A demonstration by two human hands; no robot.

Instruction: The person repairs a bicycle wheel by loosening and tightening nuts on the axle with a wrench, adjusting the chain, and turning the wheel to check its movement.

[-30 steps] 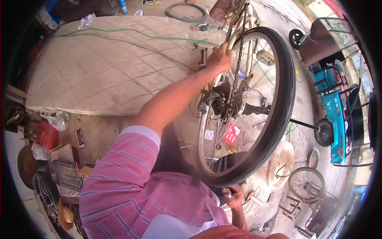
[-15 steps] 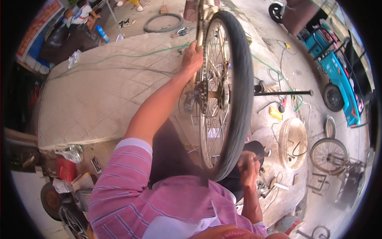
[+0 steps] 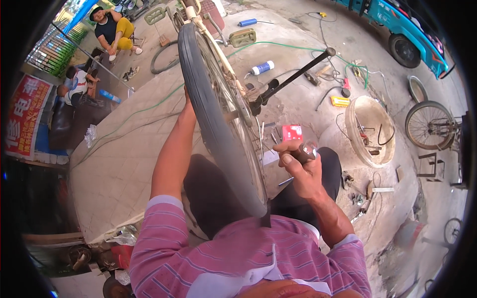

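A bicycle's black-tyred wheel (image 3: 201,107) stands between my knees, tilted to the left, its lower part blurred by motion. My left hand (image 3: 187,103) reaches up behind the tyre's left side; its fingers are hidden there. To the right of the wheel, my right hand (image 3: 301,174) is closed around a short dark-handled tool (image 3: 303,152) with a shiny end; its exact kind is unclear. The index finger points toward the wheel. A black stand leg (image 3: 297,73) juts out to the right from the wheel's hub. The cream frame (image 3: 218,49) runs away from me.
A white bucket (image 3: 352,124) holding tools stands to the right. Beyond the wheel lie a red box (image 3: 292,133), a yellow box (image 3: 340,102), a hammer (image 3: 312,78) and a green hose (image 3: 293,47). A teal vehicle (image 3: 420,42) stands far right; a person (image 3: 110,31) sits far left.
The wheel has swung from upright to leaning left, and the view has shifted. My right hand has risen from beside the tyre's lower end. My left hand has gone behind the tyre.
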